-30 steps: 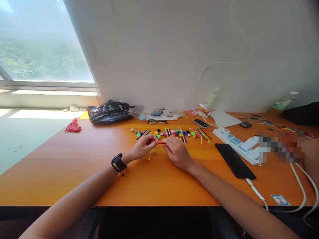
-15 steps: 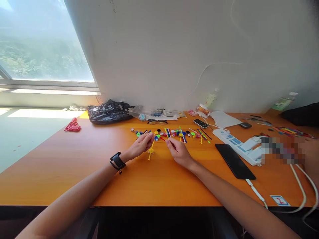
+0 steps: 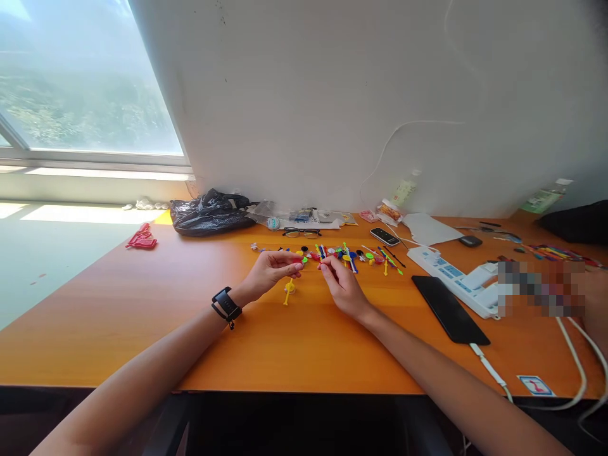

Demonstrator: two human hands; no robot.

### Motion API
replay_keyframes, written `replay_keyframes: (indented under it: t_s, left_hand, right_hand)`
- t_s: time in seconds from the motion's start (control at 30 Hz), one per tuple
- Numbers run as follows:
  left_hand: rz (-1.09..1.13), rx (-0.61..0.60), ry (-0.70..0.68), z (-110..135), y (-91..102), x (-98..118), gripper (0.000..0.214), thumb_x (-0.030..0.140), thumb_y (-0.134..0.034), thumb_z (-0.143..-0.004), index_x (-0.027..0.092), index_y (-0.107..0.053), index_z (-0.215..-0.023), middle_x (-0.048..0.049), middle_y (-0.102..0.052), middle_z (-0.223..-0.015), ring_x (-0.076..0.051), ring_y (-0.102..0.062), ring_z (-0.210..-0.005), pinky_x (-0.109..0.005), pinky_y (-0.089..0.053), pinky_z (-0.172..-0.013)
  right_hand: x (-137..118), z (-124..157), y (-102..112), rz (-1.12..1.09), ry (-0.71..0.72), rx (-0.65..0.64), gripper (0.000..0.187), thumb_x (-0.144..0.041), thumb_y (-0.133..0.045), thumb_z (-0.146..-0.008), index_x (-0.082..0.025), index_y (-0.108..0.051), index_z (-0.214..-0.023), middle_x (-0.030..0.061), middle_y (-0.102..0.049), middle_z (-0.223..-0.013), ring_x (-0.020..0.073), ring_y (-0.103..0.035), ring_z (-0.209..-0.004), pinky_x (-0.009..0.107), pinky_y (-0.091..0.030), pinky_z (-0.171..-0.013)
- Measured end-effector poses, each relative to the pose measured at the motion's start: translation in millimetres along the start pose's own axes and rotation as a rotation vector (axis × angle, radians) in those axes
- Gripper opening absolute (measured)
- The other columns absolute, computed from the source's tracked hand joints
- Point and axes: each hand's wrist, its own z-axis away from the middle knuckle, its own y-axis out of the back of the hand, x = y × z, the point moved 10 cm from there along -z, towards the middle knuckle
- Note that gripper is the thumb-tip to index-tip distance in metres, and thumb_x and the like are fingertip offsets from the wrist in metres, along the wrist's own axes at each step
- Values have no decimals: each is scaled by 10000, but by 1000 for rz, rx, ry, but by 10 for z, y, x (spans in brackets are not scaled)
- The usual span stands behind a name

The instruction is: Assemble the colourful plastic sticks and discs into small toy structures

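A row of small coloured plastic sticks and discs (image 3: 349, 256) lies across the orange table (image 3: 142, 316). My left hand (image 3: 272, 270), with a black watch (image 3: 227, 306) on the wrist, reaches to the left end of the row, thumb and fingers pinched together at a tiny piece I cannot make out. My right hand (image 3: 341, 285) rests just right of it, fingers curled, tips pressed together by a small red piece. A yellow stick-and-disc piece (image 3: 288, 291) lies on the table between and below the two hands.
A black phone (image 3: 449, 309) with a cable and a white power strip (image 3: 453, 277) lie to the right. Glasses (image 3: 301, 232), a black bag (image 3: 209, 213), a second phone (image 3: 384, 236) and papers line the wall. Another person's hand (image 3: 593, 297) is at the right edge.
Both hands held one red stick between them a second ago. They have come apart, let it go and moved up to the row of pieces.
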Motion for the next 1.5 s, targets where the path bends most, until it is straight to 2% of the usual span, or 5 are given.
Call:
replay_keyframes:
  t_s: [0.53, 0.77, 0.9, 1.27, 1.5]
  left_hand:
    - [42, -42, 72, 36, -47, -83, 493, 324, -961, -696, 129, -808, -1122, -142, -798, -1166, -281, -779, -1046, -452, -587, -1060]
    - [-13, 13, 39, 19, 0, -30, 456, 304, -961, -687, 135, -823, -1087, -133, -812, -1112, -290, -775, -1054, -452, -598, -1039]
    - [-43, 35, 14, 14, 39, -6, 422, 305, -951, -702, 131, -825, -1065, -135, -810, -1121, -282, -769, -1060, -446, -594, -1041]
    - [-136, -47, -95, 35, -83, 40, 438, 337, -941, -718, 132, -814, -1084, -122, -810, -1020, -235, -759, -908, -358, -626, -857]
    - [-310, -76, -237, 73, -159, 138, 309, 378, -850, -837, 151, -822, -1045, -117, -796, -1020, -217, -733, -901, -305, -596, -796]
  right_hand:
    - [165, -51, 116, -181, -57, 119, 291, -443, -638, -980, -225, -773, -1118, 86, -774, -1042, 234, -713, -904, 380, -565, -830]
    - [264, -30, 183, -373, -187, 218, 371, -536, -782, -863, -186, -753, -981, 68, -745, -858, 190, -697, -703, 320, -579, -654]
    - [242, -19, 222, -371, -226, 234, 412, -594, -764, -863, -197, -665, -915, -4, -616, -700, 128, -545, -510, 264, -443, -462]
    - [-24, 32, -119, -173, -32, -59, 294, -514, -568, -1022, -228, -632, -1004, 37, -650, -905, 185, -602, -789, 296, -485, -684]
    - [-50, 57, -170, -50, 1, -104, 253, -451, -554, -1039, -223, -661, -1010, 8, -618, -782, 168, -530, -662, 295, -420, -612]
